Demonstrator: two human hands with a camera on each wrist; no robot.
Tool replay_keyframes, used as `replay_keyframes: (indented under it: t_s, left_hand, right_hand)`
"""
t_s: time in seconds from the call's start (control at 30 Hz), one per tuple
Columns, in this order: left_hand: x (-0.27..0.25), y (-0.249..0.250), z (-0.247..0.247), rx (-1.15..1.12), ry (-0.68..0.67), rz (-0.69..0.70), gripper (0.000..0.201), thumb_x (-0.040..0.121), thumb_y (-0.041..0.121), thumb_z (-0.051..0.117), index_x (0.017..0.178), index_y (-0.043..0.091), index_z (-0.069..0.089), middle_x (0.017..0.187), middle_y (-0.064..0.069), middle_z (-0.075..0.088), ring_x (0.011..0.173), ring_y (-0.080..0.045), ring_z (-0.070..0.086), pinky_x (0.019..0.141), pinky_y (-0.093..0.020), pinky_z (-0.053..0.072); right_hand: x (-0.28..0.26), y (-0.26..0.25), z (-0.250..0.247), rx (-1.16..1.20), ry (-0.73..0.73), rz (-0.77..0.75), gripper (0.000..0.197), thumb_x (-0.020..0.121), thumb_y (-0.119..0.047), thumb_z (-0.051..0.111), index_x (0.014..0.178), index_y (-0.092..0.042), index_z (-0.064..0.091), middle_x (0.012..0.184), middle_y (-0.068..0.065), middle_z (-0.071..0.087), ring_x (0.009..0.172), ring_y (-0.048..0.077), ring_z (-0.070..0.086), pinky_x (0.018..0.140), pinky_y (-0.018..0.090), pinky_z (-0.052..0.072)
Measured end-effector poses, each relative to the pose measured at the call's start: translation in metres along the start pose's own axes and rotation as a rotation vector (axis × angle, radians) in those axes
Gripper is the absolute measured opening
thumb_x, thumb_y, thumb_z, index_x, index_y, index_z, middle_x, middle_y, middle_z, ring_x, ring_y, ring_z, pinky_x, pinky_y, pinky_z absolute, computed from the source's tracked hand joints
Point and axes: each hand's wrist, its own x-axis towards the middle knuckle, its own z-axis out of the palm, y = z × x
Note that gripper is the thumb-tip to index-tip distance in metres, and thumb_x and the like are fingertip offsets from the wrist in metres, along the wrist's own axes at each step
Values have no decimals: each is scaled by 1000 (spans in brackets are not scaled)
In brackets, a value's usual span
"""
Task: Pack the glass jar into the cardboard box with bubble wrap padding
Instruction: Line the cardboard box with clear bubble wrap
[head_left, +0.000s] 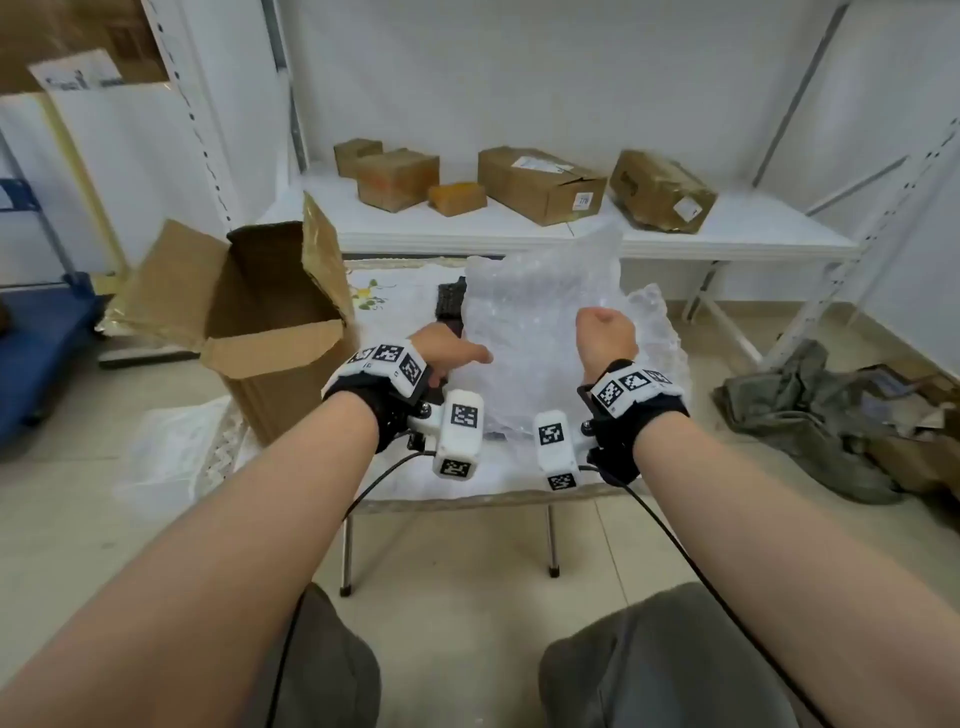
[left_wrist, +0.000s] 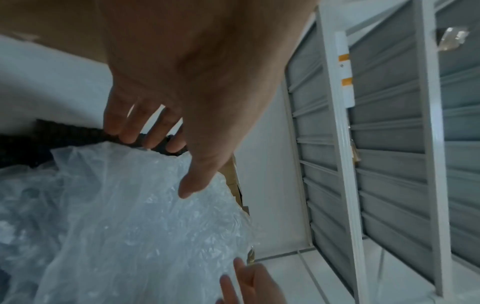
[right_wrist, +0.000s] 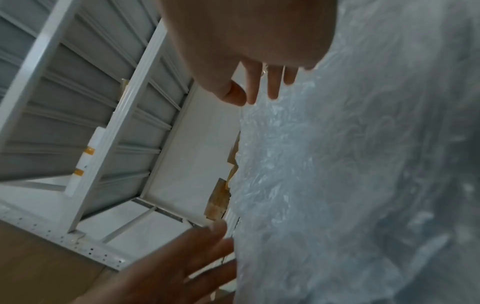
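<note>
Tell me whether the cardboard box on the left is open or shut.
Open. The cardboard box stands upright with its top flaps folded outward, and the head view looks into its dark interior; whether anything lies inside cannot be told.

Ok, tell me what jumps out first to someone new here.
A big crumpled sheet of bubble wrap stands up over the small table, held between the left hand and the right hand. Left of it an open cardboard box gapes, flaps up.

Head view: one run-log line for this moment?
stage: handling padding | clear crinkled bubble wrap sheet: held up over small table | left hand: touching it | right hand: gripping it | open brown cardboard box: left | jar: unseen
</note>
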Motion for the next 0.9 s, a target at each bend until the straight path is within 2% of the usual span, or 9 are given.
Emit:
replay_keyframes:
  t_s: [0.13,0.23,0.27,0.37,0.47,0.57,0.63,0.77,0.9]
  left_hand:
    - [19,-13,8,-307,86,-16,28,84,30,73,74,8,57,76,-9,58,65,-22,54,65,-33,48]
    - [24,-20,17,-584,111,-5,25,85,17,73,103,0,70,97,-13,70,71,-18,64,53,-21,54]
    - [28,-25,20,-639,116,-2,26,85,16,73,105,0,71,99,-13,71,72,-18,66,54,-20,56]
    - [38,-39,25,-830,78,-44,32,80,24,78,105,4,72,98,-12,71,79,-21,64,76,-32,58]
    - [41,-42,25,-973,33,-56,30,83,31,76,101,7,71,88,-8,72,70,-18,66,68,-30,56]
    - [40,-37,27,-964,50,-34,36,79,35,79,103,9,72,93,-12,75,80,-25,70,80,-37,58]
    - [36,-32,29,-924,39,8,43,72,32,85,107,10,72,100,-15,72,87,-28,66,87,-42,54]
    - [32,-23,27,-794,123,123,25,88,9,68,113,9,72,108,-10,71,82,-16,64,69,-23,53]
    - [20,-18,20,-741,150,196,15,94,2,57,98,7,70,110,-5,70,92,-4,63,73,-5,49]
  right_hand:
    - [16,10,-4,-8,29,86,41,80,-34,52,114,-20,72,126,8,62,115,33,57,98,41,50]
    - [32,21,2,-2,26,121,40,77,-33,52,107,-20,74,123,8,63,104,29,61,94,40,53]
    - [35,24,2,26,25,123,37,76,-32,53,104,-20,75,120,8,64,98,27,61,90,37,54]
    - [39,29,5,66,-1,107,31,84,-24,58,109,-16,73,115,2,65,99,22,58,83,30,48]
    - [50,26,5,71,-63,109,29,88,-18,57,114,-10,67,112,3,58,98,19,52,88,33,49]
    - [55,16,0,131,-82,166,5,87,-17,57,90,-16,60,101,4,56,95,22,55,83,35,50]
    - [53,13,-5,213,-94,204,11,88,-15,56,99,-14,58,92,2,53,95,21,55,87,34,52]
    - [44,16,-12,256,-95,200,19,88,-13,55,106,-12,59,101,4,55,93,20,53,83,31,49]
    - [42,16,-27,174,-89,93,27,89,-14,57,116,-15,62,118,-1,53,107,17,46,90,33,37]
